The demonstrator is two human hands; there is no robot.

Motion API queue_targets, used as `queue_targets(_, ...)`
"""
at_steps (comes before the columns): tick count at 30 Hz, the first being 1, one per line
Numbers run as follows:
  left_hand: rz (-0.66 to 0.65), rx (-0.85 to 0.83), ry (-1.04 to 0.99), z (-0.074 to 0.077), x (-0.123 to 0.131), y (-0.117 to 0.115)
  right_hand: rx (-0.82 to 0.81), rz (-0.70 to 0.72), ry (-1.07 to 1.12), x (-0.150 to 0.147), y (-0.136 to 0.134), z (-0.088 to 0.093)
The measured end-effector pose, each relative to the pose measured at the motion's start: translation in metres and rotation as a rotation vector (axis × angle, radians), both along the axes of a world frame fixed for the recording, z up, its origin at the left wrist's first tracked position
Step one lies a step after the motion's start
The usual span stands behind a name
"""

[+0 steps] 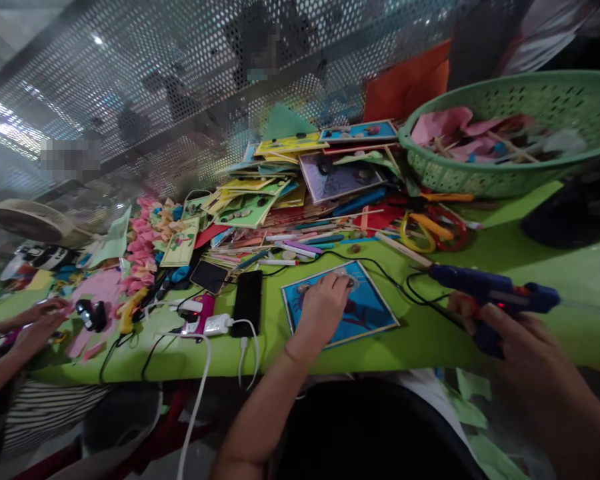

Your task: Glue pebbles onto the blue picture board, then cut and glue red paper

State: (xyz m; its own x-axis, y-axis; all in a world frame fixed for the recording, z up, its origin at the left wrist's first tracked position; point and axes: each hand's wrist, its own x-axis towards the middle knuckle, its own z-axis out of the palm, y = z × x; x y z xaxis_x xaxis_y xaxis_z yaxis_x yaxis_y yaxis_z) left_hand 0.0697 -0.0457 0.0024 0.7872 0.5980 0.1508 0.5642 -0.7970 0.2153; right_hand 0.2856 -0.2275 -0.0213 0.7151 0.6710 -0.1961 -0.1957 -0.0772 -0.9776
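Note:
My left hand [325, 303] rests on a blue craft card [367, 313] with a wooden border, fingers curled and pressing a small piece near the card's top. My right hand [510, 333] is closed round the grip of a blue hot glue gun [490, 287], held to the right of the card with its nozzle pointing left. The gun's black cord [380, 270] trails across the green table [430, 340] behind the card.
A heap of finished cards [290, 180] and pens lies behind. A green basket [505, 177] of scraps stands at the right, scissors [433, 227] below it. A black phone [247, 300] and chargers lie left of the card. Another person's hands [37, 323] work at far left.

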Motion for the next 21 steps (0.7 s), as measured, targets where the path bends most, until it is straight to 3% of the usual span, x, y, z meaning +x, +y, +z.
queue_targets(15, 0.029, -0.107, -0.014, 0.005, 0.003, 0.001, 0.010, -0.038, 0.099, -0.003, 0.004, 0.015)
queue_targets(21, -0.002, -0.083, -0.014, 0.005, 0.004, 0.002, -0.059, -0.021, -0.085, -0.008, 0.003, 0.018)
